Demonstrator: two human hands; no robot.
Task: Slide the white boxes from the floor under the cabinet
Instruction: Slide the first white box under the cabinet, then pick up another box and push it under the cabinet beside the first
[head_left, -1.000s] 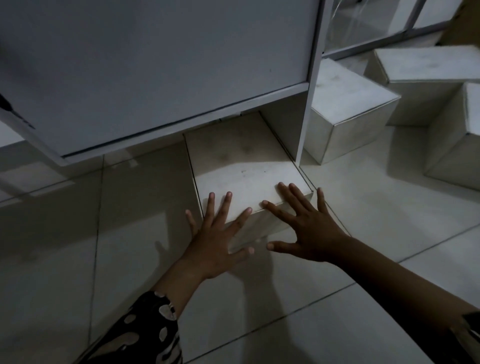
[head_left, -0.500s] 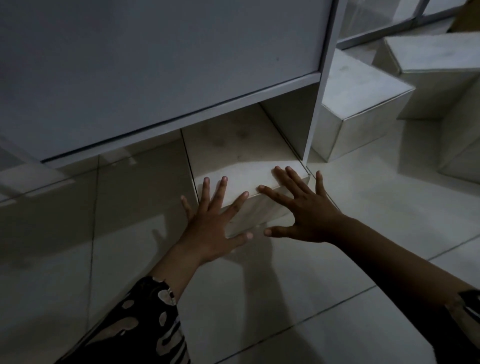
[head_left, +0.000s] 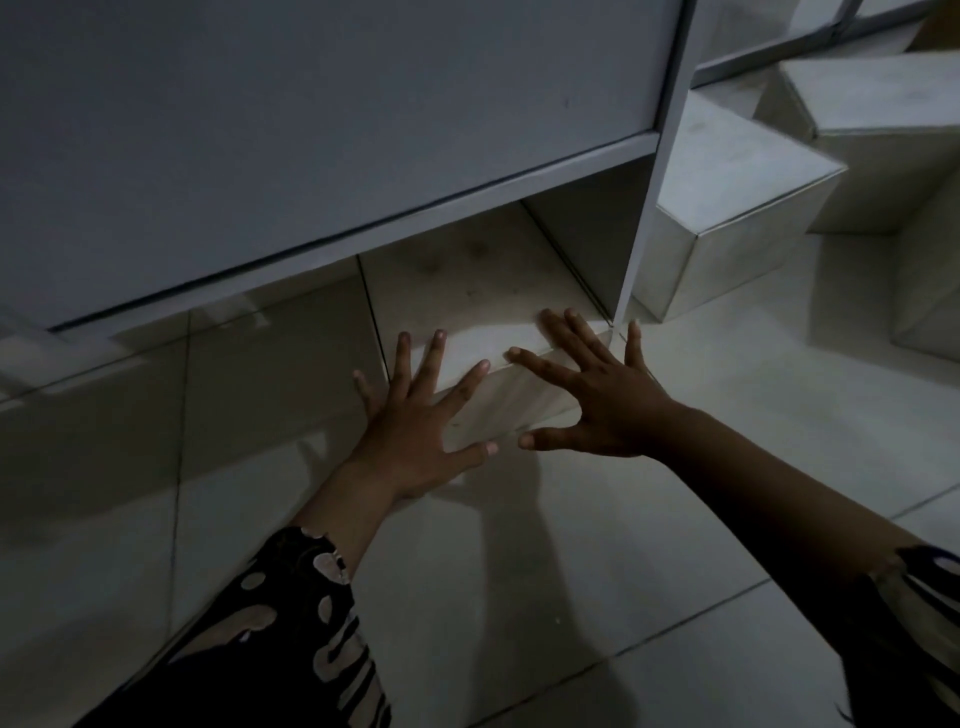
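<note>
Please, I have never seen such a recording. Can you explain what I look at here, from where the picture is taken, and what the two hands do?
The picture comes from a camera worn on a person's head, looking down at their own arms. No machine is here. The left hand and the right hand press flat, fingers spread, against the near side of a white box that sits partly under a grey cabinet. Nothing is gripped; the hands only push. More white boxes wait on the tiled floor to the right of the cabinet.

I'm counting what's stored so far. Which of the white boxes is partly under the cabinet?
The white cardboard box that both spread hands press; the other white boxes sit right of the cabinet's side panel.
</note>
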